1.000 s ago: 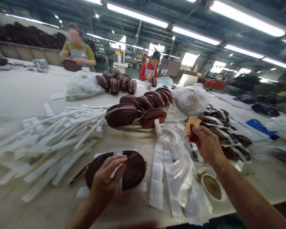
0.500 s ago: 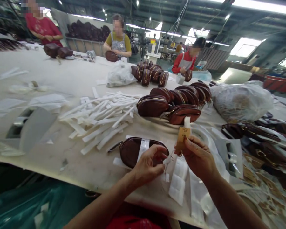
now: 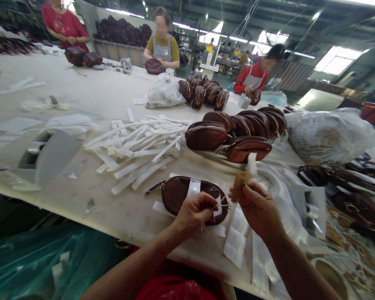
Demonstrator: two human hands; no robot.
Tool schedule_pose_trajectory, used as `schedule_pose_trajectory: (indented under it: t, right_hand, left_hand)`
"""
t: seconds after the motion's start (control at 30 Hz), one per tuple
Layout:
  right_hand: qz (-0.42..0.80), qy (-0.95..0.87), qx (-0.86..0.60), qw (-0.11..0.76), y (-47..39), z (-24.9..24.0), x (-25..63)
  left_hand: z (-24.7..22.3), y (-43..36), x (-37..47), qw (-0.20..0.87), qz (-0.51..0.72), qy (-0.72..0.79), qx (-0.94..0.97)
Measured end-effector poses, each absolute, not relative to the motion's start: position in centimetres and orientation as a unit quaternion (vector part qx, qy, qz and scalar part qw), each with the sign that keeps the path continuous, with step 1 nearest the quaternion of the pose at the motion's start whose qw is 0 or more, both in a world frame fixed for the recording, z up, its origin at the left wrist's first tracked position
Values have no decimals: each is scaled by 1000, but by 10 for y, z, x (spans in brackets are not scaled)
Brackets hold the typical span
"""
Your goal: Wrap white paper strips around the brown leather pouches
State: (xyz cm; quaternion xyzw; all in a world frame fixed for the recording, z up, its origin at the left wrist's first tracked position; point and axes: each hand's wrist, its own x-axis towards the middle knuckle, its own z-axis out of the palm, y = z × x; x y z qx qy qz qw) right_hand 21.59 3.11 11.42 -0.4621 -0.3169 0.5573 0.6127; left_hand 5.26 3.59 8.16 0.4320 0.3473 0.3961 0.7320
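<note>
A brown oval zip bag (image 3: 174,195) lies on the table in front of me, with a white band (image 3: 194,187) across its top. Over the bag's right part, my left hand (image 3: 195,213) is closed in a pinch on a thin pale string (image 3: 224,204). This string runs across to a tan hang tag (image 3: 240,186). My right hand (image 3: 260,205) grips that tag between thumb and fingers and holds it up, printed side showing. Part of the bag is hidden behind my left hand.
White strips (image 3: 143,146) lie heaped beyond the bag. Finished brown bags (image 3: 206,135) stand in rows farther back. On the right are a clear plastic sack (image 3: 328,135), more bags (image 3: 337,177) and loose tan tags (image 3: 340,227). Several people work across the table.
My left hand's fingers have closed on the string, which now stretches between both hands. The right hand still holds the tag. The whole view has shifted slightly.
</note>
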Motion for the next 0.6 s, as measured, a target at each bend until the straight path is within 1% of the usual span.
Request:
schedule_pose_trajectory:
  t: [0.27,0.43,0.6]
  right_hand:
    - [651,-236,-383,611,42,84,187]
    - [686,-179,-375,597,39,71,183]
    - [704,-201,-357,580,30,58,176]
  left_hand:
    - [93,35,32,749,398,361,388]
    - [97,34,17,775,386,360,348]
    - [97,32,5,816,359,314,327]
